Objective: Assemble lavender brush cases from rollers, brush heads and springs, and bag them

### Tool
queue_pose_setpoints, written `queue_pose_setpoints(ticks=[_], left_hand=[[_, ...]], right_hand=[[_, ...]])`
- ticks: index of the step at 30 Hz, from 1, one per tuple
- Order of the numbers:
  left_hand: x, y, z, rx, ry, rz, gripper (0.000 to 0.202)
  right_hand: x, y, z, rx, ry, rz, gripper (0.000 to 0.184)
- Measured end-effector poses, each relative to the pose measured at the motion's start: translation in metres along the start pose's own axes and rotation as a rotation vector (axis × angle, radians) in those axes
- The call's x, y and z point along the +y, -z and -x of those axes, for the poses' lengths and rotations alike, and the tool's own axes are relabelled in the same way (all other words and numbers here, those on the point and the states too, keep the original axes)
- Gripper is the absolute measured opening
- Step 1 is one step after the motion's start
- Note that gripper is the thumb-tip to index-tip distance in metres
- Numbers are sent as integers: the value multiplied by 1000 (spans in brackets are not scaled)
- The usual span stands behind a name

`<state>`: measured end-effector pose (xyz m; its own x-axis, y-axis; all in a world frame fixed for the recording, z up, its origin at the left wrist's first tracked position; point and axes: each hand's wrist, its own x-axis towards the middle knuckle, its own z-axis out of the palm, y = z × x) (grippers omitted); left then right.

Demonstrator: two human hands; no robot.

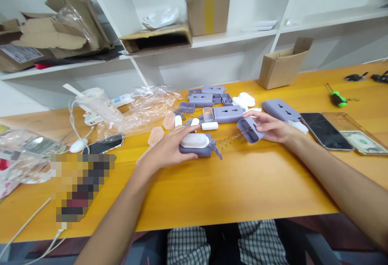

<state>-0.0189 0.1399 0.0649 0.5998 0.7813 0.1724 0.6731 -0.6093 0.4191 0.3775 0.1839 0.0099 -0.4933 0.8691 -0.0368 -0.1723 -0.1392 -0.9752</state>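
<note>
My left hand (pixel 166 148) rests on the orange table (pixel 230 188) and grips a lilac brush base with a white bristle pad (pixel 195 143) on top. My right hand (pixel 273 127) holds a lilac plastic shell (pixel 250 129), its open end turned toward the brush. A thin metal spring (pixel 230 139) lies on the table between the two hands. Behind them lie several more lilac housings (pixel 228 113), a white roller (pixel 209 126), peach-coloured caps (pixel 168 121) and white pads (pixel 246 99).
A crumpled clear bag (pixel 145 107) and a white charger with cable (pixel 91 107) lie at the left. Two phones (pixel 325 130), a banknote (pixel 365 141) and a green screwdriver (pixel 337 97) are at the right. A cardboard box (pixel 280 64) stands by the shelf.
</note>
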Motion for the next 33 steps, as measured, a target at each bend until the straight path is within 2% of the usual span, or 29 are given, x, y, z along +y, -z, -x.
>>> queue_pose_setpoints(ticks=[7,11,15,23,33], left_hand=[[-7,14,2,-136,121,7,99],[-3,18,2,-161,143,-12,96],[1,18,1,-129,151,28,81],[6,21,4,27,107,161,77],[7,19,3,68,66,167,72]], right_hand=[[-7,7,1,-89,-67,-29,46],[-10,6,2,-73,-63,-44,44],[-10,3,1,-34,-35,-40,43],[-9,-2,1,19,-5,-64,46],[-8,-4,0,83,31,-34,44]])
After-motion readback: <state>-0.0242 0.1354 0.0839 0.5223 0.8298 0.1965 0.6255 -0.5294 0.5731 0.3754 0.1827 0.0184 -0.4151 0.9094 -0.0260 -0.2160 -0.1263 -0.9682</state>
